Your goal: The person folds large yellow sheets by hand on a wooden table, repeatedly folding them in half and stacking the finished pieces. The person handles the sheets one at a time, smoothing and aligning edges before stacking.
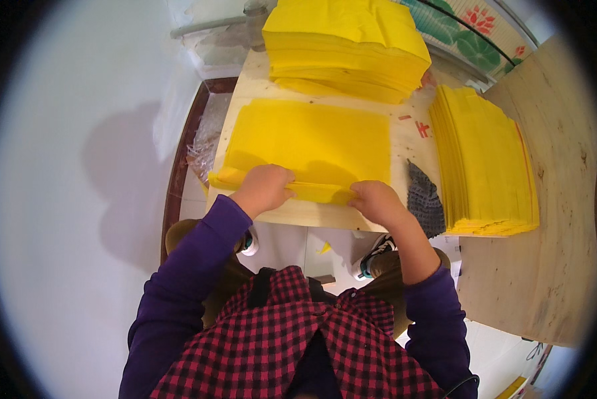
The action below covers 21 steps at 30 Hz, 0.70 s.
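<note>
A flat sheaf of yellow paper sheets (315,136) lies on a small wooden table (325,214) in front of me. Its near edge is rolled up into a fold (318,191). My left hand (266,187) grips the left part of that fold, fingers curled over it. On the right end of the same fold my right hand (377,199) pinches the paper. Both purple sleeves come up from the lower edge.
A thick stack of folded yellow paper (348,46) sits at the table's far end. Another tall yellow stack (488,163) rests on a plywood board (564,199) at right. A dark grey cloth (423,199) lies by my right hand. A white wall fills the left.
</note>
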### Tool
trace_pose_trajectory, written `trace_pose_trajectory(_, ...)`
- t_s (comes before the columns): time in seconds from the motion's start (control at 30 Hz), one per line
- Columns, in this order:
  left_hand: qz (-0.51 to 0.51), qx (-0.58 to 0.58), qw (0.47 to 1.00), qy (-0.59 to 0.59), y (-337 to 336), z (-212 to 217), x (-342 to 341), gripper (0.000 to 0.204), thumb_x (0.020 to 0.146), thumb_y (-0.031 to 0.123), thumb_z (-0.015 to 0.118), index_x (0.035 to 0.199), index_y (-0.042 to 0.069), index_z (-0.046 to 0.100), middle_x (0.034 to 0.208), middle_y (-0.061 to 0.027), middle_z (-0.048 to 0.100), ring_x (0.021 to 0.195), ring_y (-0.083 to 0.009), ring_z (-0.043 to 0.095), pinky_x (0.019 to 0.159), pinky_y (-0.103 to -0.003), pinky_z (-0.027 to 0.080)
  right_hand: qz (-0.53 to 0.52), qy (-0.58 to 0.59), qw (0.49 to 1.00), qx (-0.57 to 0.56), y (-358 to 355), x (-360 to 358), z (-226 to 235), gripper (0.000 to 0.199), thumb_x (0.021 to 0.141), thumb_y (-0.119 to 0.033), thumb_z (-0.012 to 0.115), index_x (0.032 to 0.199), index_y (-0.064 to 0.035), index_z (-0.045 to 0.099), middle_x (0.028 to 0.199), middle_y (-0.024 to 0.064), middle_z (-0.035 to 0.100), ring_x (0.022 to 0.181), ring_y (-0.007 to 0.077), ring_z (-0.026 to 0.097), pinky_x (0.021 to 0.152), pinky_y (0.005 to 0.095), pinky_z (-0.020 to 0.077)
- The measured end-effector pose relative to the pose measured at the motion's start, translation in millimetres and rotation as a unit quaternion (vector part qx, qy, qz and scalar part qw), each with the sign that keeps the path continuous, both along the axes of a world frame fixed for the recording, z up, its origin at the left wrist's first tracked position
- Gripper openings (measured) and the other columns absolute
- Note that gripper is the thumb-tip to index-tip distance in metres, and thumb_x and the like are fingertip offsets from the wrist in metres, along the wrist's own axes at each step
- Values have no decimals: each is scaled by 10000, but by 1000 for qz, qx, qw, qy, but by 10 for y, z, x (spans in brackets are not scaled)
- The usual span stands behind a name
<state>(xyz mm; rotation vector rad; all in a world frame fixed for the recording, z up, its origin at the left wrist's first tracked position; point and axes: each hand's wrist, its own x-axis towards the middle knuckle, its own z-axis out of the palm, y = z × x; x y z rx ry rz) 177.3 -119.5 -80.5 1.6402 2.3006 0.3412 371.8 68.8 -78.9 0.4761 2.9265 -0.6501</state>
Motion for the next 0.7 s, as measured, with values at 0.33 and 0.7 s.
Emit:
trace_pose_trajectory(0.33,-30,51,995,-81,23,-91,-258,338,754,303,713,958,36,676,914,-182,653,883,-369,607,768,-438,485,51,-2,997,-57,355,-30,41,288,740,-209,701,928,-1,635,842,227,623,784,390,591,698,417,469)
trace_pose_trajectory(0.7,-23,-5,1000,-21,-131,10,-12,302,769,303,706,911,41,665,821,-184,645,824,-380,612,721,-456,478,-56,45,985,-156,432,510,-89,194,797,-98,671,933,33,625,763,195,610,685,260,579,663,342,461)
